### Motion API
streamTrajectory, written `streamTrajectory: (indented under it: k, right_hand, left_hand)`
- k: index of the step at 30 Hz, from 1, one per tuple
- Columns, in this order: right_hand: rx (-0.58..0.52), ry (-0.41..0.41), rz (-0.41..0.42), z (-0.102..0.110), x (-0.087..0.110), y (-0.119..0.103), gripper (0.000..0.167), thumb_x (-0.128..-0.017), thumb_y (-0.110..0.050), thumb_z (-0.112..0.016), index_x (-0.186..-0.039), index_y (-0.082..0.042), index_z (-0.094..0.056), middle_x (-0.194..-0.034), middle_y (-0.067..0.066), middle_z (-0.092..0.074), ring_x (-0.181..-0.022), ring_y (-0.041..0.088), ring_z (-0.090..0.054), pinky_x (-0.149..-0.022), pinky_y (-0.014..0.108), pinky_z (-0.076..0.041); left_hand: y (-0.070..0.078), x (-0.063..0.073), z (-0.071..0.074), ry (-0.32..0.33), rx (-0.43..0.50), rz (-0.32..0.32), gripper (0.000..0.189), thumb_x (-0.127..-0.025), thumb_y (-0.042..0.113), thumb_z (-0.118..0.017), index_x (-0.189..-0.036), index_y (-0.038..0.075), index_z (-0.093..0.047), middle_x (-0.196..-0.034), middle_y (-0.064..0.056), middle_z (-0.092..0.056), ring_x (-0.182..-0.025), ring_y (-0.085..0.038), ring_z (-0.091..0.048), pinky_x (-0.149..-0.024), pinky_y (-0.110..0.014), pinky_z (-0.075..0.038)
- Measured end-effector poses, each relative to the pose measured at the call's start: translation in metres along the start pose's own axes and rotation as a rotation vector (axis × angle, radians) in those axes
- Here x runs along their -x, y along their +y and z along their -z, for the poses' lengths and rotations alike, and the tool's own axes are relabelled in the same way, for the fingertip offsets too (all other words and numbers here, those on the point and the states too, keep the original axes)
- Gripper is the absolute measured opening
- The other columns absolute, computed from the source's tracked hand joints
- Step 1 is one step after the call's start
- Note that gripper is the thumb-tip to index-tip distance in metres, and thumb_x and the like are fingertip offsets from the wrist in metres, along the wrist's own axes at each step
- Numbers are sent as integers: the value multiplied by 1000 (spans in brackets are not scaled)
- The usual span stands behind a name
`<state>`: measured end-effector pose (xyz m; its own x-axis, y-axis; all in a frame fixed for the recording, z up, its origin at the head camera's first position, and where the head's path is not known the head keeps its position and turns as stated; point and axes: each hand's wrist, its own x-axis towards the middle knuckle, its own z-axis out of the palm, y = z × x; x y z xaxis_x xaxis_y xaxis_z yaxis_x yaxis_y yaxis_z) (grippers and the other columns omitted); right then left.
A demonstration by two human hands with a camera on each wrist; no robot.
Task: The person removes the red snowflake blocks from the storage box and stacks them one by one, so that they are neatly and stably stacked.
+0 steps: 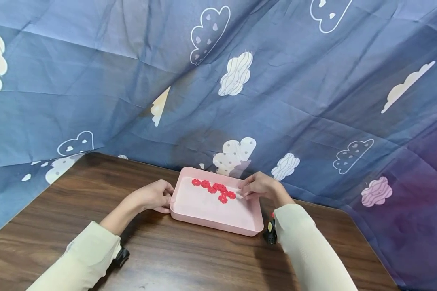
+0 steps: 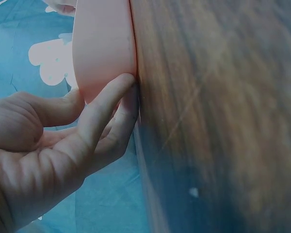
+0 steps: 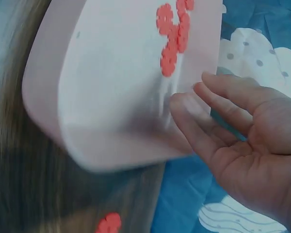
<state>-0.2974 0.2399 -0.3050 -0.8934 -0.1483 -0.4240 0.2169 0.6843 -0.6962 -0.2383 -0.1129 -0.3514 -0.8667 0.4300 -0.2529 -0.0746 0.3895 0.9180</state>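
A shallow pink tray point(image 1: 215, 225) lies on the wooden table, a chain of red flower-shaped plastic pieces point(image 1: 223, 199) along its far side. My left hand point(image 1: 155, 197) grips the tray's left end. In the left wrist view its thumb point(image 2: 63, 108) lies at the rim and its fingers press the outer wall, low by the tabletop. At the far right corner, my right hand point(image 1: 259, 186) reaches over the rim with loosely bent fingers. Its fingertips point(image 3: 180, 103) hang over the tray floor, just past the end of the red chain, with pale streaks beside them.
Another red piece point(image 3: 109, 224) lies outside the tray, by my right wrist. Blue cloth point(image 1: 189, 133) with cloud prints hangs right behind the table's back edge. Brown wooden tabletop point(image 1: 189, 258) stretches in front of the tray.
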Motion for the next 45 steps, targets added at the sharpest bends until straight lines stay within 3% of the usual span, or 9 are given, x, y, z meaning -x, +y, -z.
streamTrajectory:
  k: [4, 8, 14, 18, 30, 38, 45]
  right_hand:
    - [-14, -7, -44, -10, -8, -2, 36, -100, 1, -70, -134, 12, -65, -93, 8, -75, -84, 14, -71, -95, 37, -68]
    - [9, 12, -57, -20, -12, -5, 32, -98, -1, -74, -127, 9, -70, -89, 5, -72, -82, 14, -66, -91, 32, -67]
    - [108, 64, -30, -34, -18, -8, 15, -91, 0, -83, -100, 3, -71, -77, -2, -70, -71, 9, -66, -79, 24, -65]
    - [159, 101, -30, -38, -19, -9, 17, -88, 4, -84, -90, 0, -68, -74, -2, -68, -69, 7, -66, -76, 23, -65]
    - [124, 134, -66, -38, -19, -8, 15, -89, 1, -84, -95, 2, -70, -77, 3, -73, -68, 10, -69, -75, 26, -67]
    - [80, 127, -43, -35, -16, -7, 10, -92, 11, -73, -100, 8, -69, -79, 9, -72, -66, 14, -69, -78, 35, -70]
    - [54, 137, -41, -28, -10, -8, 9, -92, 13, -71, -99, 8, -68, -78, 9, -70, -65, 13, -70, -75, 34, -70]
  left_hand:
    - [-1, -2, -1, 0, 2, 0, 27, -105, -11, -52, -130, -20, -54, -92, -12, -57, -84, -16, -63, -81, -30, -68]
    - [-1, -3, -1, 1, 6, 7, 28, -105, -11, -53, -131, -20, -54, -93, -12, -57, -84, -16, -63, -80, -30, -68]
    - [-1, -3, 0, 10, -19, 6, 29, -104, -10, -52, -132, -19, -53, -94, -13, -59, -84, -16, -63, -77, -28, -68]
    - [2, -3, -2, 15, -49, 7, 29, -106, -8, -52, -133, -19, -54, -96, -14, -61, -85, -16, -65, -78, -28, -68]
    - [0, -3, -1, 23, -58, 14, 30, -105, -9, -51, -133, -19, -53, -96, -15, -61, -84, -17, -64, -77, -28, -68]
    - [0, -4, -2, 25, -53, 18, 30, -105, -9, -52, -134, -18, -53, -97, -15, -62, -85, -16, -65, -77, -28, -68]
    - [-1, -4, -2, 23, -62, 15, 30, -106, -7, -54, -134, -18, -53, -97, -16, -63, -84, -16, -65, -76, -27, -68]
